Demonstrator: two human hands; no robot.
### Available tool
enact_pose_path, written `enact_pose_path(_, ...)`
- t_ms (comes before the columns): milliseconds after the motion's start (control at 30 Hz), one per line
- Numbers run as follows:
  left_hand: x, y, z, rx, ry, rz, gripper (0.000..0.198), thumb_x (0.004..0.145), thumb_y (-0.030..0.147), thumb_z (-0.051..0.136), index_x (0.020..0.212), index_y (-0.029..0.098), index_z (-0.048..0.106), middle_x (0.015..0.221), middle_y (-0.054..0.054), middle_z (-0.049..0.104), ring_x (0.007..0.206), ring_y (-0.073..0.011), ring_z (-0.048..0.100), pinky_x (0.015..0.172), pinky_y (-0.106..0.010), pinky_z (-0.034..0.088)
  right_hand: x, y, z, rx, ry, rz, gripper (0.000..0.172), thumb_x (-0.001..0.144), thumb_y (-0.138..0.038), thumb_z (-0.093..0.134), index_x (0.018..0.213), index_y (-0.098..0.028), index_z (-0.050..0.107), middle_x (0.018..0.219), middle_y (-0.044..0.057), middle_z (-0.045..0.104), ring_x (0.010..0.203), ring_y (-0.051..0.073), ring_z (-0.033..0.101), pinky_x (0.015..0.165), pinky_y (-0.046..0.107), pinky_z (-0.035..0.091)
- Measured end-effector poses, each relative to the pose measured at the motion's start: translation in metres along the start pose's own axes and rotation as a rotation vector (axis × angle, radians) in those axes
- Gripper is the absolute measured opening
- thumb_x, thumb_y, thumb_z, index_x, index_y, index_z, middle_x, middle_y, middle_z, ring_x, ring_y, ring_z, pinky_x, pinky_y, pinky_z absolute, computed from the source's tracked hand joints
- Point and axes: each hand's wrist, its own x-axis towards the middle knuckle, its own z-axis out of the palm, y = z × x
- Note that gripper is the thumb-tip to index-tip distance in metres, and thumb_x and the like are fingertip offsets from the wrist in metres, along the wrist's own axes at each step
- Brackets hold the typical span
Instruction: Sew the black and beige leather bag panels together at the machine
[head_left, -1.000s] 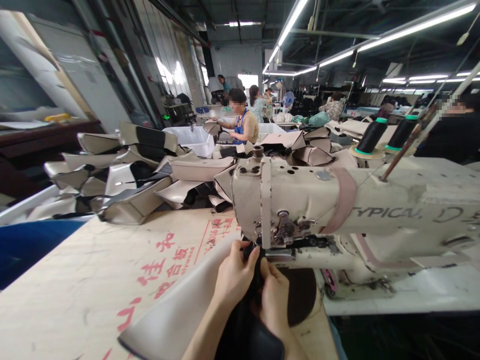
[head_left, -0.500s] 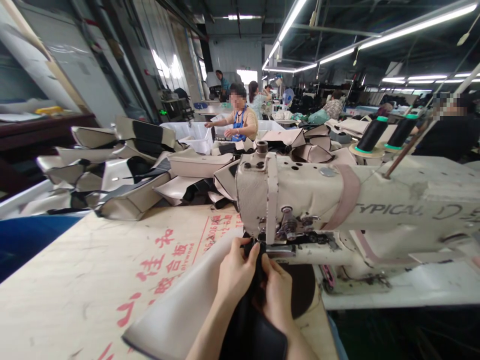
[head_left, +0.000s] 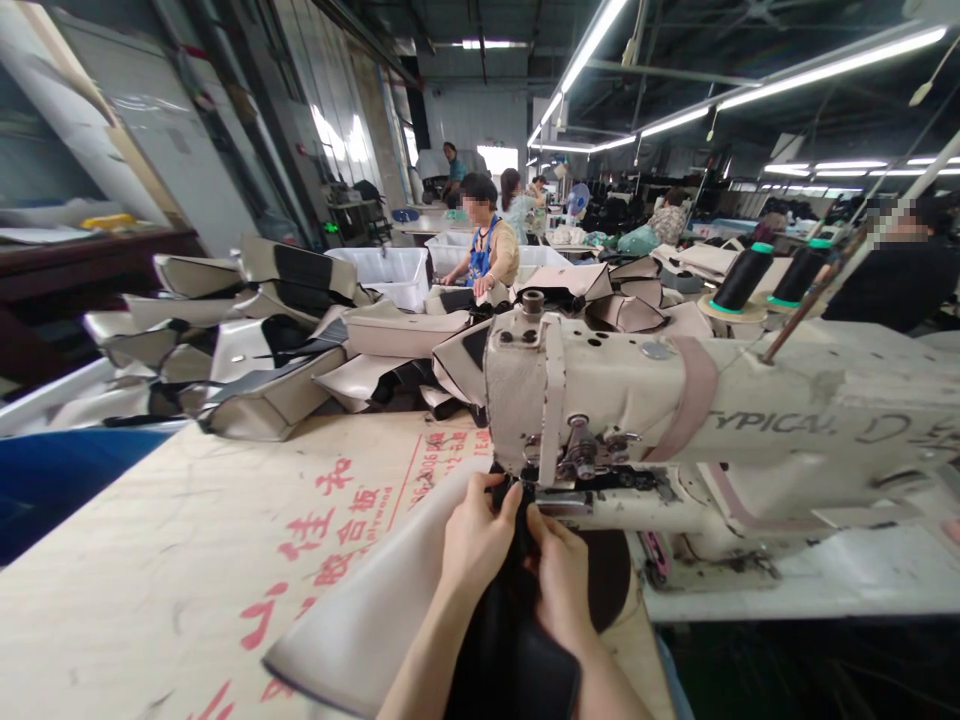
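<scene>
Plywood counter [head_left: 165, 540] spreads left of the sewing machine [head_left: 607, 385]. Left hand [head_left: 476, 535] and right hand [head_left: 561, 570] angle forward, fingers [head_left: 511, 503] pinching black material [head_left: 514, 645] — its far end hidden.

Piled pieces [head_left: 405, 330] behind plywood [head_left: 172, 540]; sewing machine [head_left: 615, 360] right.
</scene>
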Motion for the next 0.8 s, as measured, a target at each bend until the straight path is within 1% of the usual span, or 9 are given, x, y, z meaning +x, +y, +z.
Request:
enact_pose_path(100,0.002,-0.001,0.001,0.004,0.005,0.001,0.030,0.081,0.046,0.047,0.099,0.022,0.050,0.068,0.001,0.064,0.070,-0.0193,0.063,0.061,-0.026,0.039,0.001,-0.010,-0.024,-0.253,-0.192,-0.080,0.051,0.077,-0.060,0.052,0.067,-0.012,0.066,0.052,0.003,0.057,0.045,0.013,0.050,0.044,0.022,0.038)
enact_pose_path(167,0.004,-0.003,0.001,-0.002,-0.002,-0.003,0.031,0.081,0.046,0.047,0.100,0.021,0.050,0.068,0.001,0.064,0.069,-0.0194,0.063,0.060,-0.026,0.039,0.003,-0.028,-0.062,-0.524,-0.208,-0.286,0.045,0.083,-0.053,0.047,0.073,-0.013,0.067,0.061,0.004,0.061,0.054,0.015,0.057,0.053,0.023,0.044)
enact_pose_path(233,0.004,-0.004,0.002,-0.011,-0.008,-0.001,0.032,0.081,0.046,0.047,0.101,0.020,0.050,0.068,0.000,0.064,0.069,-0.0192,0.063,0.060,-0.025,0.039,0.007,-0.056,-0.117,-0.748,0.039,-0.649,0.033,0.084,-0.044,0.051,0.083,-0.015,0.067,0.076,0.007,0.065,0.069,0.017,0.061,0.067,0.025,0.047)
enact_pose_path(300,0.004,-0.005,0.002,-0.010,-0.004,0.005,0.032,0.081,0.045,0.047,0.101,0.021,0.050,0.069,0.000,0.065,0.068,-0.0188,0.063,0.060,-0.025,0.039,0.017,-0.089,-0.179,-0.925,0.402,-1.059,0.031,0.081,-0.039,0.056,0.094,-0.012,0.066,0.092,0.012,0.064,0.087,0.024,0.060,0.084,0.033,0.044)
enact_pose_path(367,0.004,-0.005,0.002,-0.002,0.004,0.011,0.031,0.081,0.045,0.047,0.101,0.021,0.050,0.069,0.001,0.065,0.068,-0.0186,0.062,0.060,-0.025,0.039,0.028,-0.115,-0.237,-1.149,0.657,-1.202,0.043,0.080,-0.037,0.058,0.110,-0.006,0.059,0.108,0.018,0.059,0.106,0.032,0.052,0.094,0.043,0.037)
enact_pose_path(467,0.003,-0.003,0.002,0.006,0.004,0.014,0.031,0.081,0.046,0.046,0.100,0.022,0.049,0.067,0.001,0.063,0.068,-0.0187,0.062,0.059,-0.025,0.039,0.043,-0.119,-0.293,-1.434,0.531,-1.274,0.044,0.087,-0.035,0.046,0.120,-0.009,0.054,0.113,0.015,0.057,0.110,0.031,0.051,0.099,0.047,0.033)
enact_pose_path(533,0.003,-0.002,0.002,0.010,0.004,0.015,0.031,0.081,0.047,0.046,0.099,0.022,0.049,0.065,0.002,0.063,0.068,-0.0186,0.062,0.059,-0.025,0.038,0.048,-0.099,-0.308,-1.466,0.487,-1.312,0.045,0.088,-0.033,0.042,0.126,-0.010,0.048,0.119,0.014,0.055,0.113,0.030,0.050,0.100,0.047,0.033)
enact_pose_path(667,-0.001,-0.001,0.002,0.012,0.002,0.019,0.033,0.082,0.049,0.044,0.100,0.022,0.049,0.063,0.002,0.062,0.066,-0.0184,0.061,0.059,-0.025,0.038,0.047,-0.053,-0.310,-1.448,0.477,-1.308,0.047,0.088,-0.029,0.046,0.132,-0.015,0.042,0.125,0.012,0.051,0.116,0.029,0.048,0.099,0.048,0.034)
enact_pose_path(800,-0.005,-0.001,0.002,0.007,0.014,0.013,0.037,0.082,0.051,0.043,0.102,0.021,0.049,0.066,0.001,0.063,0.068,-0.0189,0.062,0.060,-0.025,0.039,0.042,-0.065,-0.305,-1.393,0.506,-1.299,0.046,0.088,-0.031,0.044,0.131,-0.014,0.043,0.124,0.013,0.051,0.117,0.030,0.046,0.100,0.049,0.034)
